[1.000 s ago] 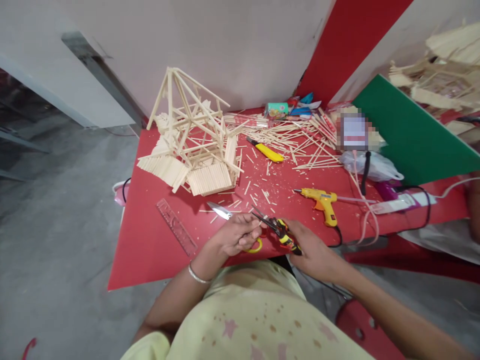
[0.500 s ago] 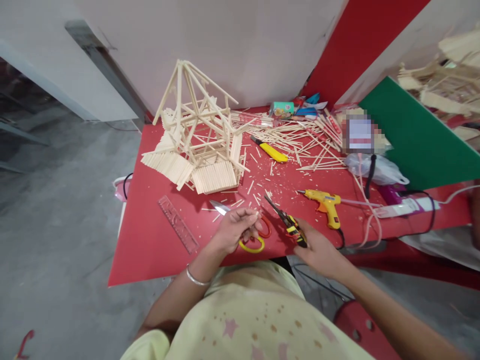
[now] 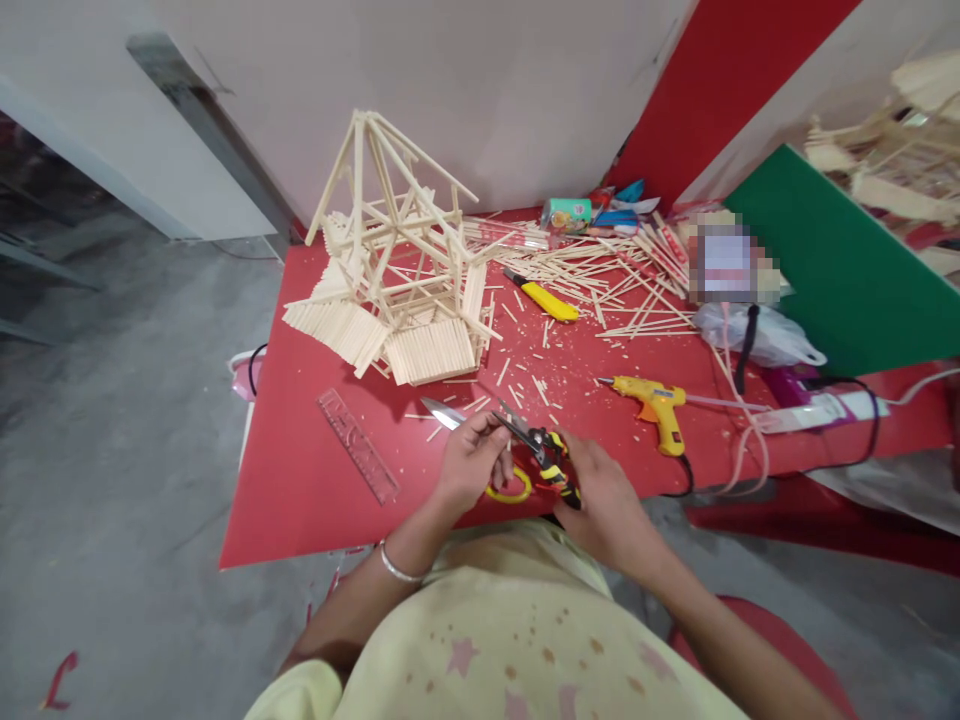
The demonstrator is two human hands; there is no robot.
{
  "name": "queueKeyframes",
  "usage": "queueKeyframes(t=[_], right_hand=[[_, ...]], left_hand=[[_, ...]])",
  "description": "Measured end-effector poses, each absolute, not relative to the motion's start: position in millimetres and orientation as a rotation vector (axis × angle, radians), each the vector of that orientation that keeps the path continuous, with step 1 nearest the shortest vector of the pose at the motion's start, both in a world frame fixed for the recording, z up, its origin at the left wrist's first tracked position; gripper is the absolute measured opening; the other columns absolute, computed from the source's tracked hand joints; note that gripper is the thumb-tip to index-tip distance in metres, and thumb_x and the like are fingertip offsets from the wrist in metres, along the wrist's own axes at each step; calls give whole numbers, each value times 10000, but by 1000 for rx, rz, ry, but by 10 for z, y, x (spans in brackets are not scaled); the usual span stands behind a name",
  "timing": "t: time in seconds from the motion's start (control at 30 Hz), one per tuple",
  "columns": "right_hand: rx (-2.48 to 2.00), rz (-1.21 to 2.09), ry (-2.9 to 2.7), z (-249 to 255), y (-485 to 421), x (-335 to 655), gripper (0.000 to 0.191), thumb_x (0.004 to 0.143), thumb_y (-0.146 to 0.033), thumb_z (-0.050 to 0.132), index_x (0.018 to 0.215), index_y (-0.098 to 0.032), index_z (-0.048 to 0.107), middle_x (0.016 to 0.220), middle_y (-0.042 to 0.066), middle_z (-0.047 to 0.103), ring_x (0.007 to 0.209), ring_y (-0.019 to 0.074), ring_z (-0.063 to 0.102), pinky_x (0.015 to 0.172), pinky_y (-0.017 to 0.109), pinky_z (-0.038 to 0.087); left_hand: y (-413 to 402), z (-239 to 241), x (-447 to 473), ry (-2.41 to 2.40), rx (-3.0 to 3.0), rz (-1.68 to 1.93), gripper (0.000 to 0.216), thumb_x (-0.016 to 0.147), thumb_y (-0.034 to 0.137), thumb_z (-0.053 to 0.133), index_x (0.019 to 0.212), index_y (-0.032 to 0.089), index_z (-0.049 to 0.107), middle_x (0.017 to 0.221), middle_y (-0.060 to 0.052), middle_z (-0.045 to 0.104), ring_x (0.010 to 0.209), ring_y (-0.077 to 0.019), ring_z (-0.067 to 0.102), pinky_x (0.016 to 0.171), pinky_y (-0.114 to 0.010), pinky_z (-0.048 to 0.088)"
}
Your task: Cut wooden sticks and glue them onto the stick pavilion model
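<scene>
My left hand (image 3: 472, 460) is closed in a pinch above the table's front part; what its fingertips hold is too small to make out. Its fingers are close to the tip of the black-and-yellow hand snips (image 3: 551, 462), whose blades are spread. My right hand (image 3: 604, 500) is wrapped round the handles of these snips. Under my left hand lies a pair of scissors (image 3: 444, 412), partly hidden, with a yellow handle loop showing. Beyond stands a model building of pale wooden sticks (image 3: 429, 352), with an open pointed roof frame and slatted panels.
On the red table (image 3: 277, 500) lie a clear ruler (image 3: 358, 447), a yellow utility knife (image 3: 550, 300), loose sticks (image 3: 600, 270) and offcuts. To the right are a corded yellow glue gun (image 3: 651, 400), a plastic bag (image 3: 757, 335) and a leaning green board (image 3: 840, 270).
My right hand has moved left with the snips, bringing their blades up to my left fingertips. The blades have spread apart. My left hand has stayed nearly in place.
</scene>
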State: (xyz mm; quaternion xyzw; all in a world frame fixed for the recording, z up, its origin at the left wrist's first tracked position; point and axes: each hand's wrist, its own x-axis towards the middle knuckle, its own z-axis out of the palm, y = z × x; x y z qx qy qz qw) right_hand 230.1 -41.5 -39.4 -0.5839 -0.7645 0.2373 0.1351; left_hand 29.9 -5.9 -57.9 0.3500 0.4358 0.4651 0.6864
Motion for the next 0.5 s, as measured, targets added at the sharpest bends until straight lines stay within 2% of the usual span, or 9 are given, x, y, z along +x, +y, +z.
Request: queueKeyframes(t=[0.2,0.5], right_hand=[[-1666,692,-2226,-403,-416,2238,758,770,-169,549,1492,-148,319,1291,182,566,1246,336,538,1022,526,480],[-1648,789,-2202,-409,-429,2222,644,757,-135,523,1388,-160,396,1216,153,612,1148,299,603,980,458,489]], left_hand=[[-86,-501,317,967,836,1015,388,864,549,661,870,188,522,479,29,622,330,-107,523,357,-186,424],[-105,-436,322,1004,871,1017,375,870,546,649,838,191,532,455,31,605,317,-96,494,350,-180,386]])
